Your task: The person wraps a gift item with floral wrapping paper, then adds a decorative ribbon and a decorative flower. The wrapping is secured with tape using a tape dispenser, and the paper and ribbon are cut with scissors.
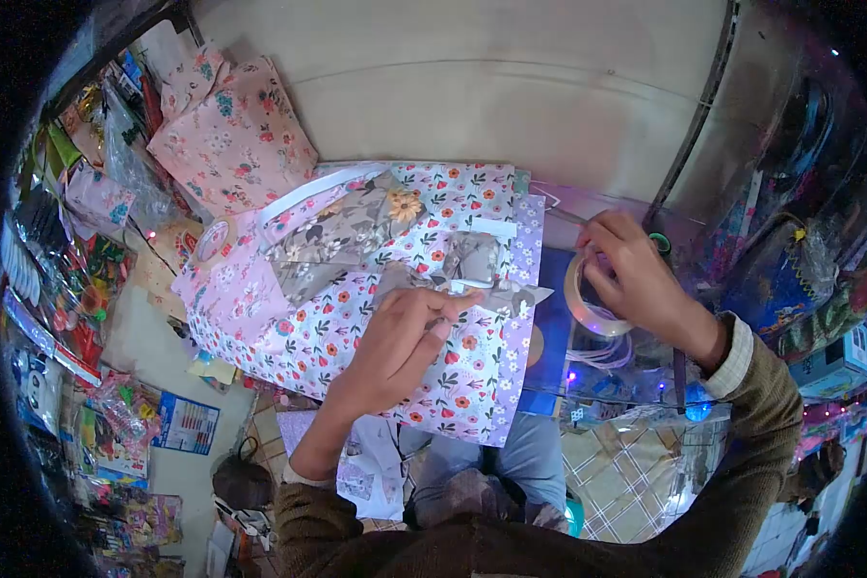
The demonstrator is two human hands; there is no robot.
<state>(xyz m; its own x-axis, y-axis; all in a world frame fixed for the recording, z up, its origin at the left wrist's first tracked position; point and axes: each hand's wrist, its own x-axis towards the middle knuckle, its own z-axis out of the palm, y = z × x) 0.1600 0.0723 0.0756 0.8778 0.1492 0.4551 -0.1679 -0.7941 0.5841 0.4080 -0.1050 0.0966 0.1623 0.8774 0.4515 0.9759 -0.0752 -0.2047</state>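
My left hand point(395, 349) is closed, with its fingertips pressed on grey floral wrapping paper point(512, 297) at a small partly wrapped packet point(474, 258). A short pale strip shows at the fingertips. My right hand point(636, 275) is curled at a roll of clear tape point(595, 323), fingers at the ring's upper edge. Under the packet lies a white sheet of flower-print wrapping paper point(467, 371) with a lilac edge. A larger grey floral piece of paper point(332, 231) lies to the left of the packet.
A second tape roll point(214, 241) sits at the sheet's left. Behind it stands a pink floral package point(236, 135). A dark blue flat item point(552, 332) lies right of the sheet. Packaged goods point(116, 424) crowd the left; a blue box point(838, 361) is at the right.
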